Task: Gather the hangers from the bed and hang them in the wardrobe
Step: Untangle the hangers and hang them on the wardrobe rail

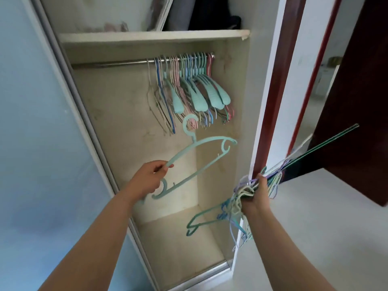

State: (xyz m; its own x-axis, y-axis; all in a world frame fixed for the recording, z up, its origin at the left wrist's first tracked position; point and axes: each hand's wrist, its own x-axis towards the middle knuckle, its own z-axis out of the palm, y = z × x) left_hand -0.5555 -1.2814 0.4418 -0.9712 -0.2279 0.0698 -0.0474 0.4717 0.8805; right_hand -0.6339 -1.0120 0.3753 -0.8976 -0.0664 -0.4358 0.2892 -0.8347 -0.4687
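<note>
One mint hanger (pixel 201 162) pinched in my left hand (pixel 147 181) below the rail (pixel 109 63), right hand (pixel 259 196) gripping a tangled bunch (pixel 237 202) I can't count, same for the hung ones (pixel 189 89).

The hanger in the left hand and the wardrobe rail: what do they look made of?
Hanger: probably moulded plastic, matt mint green, with flat thick arms and moulded notches. Rail: likely metal, a thin grey tube with a shiny streak along it.
</note>
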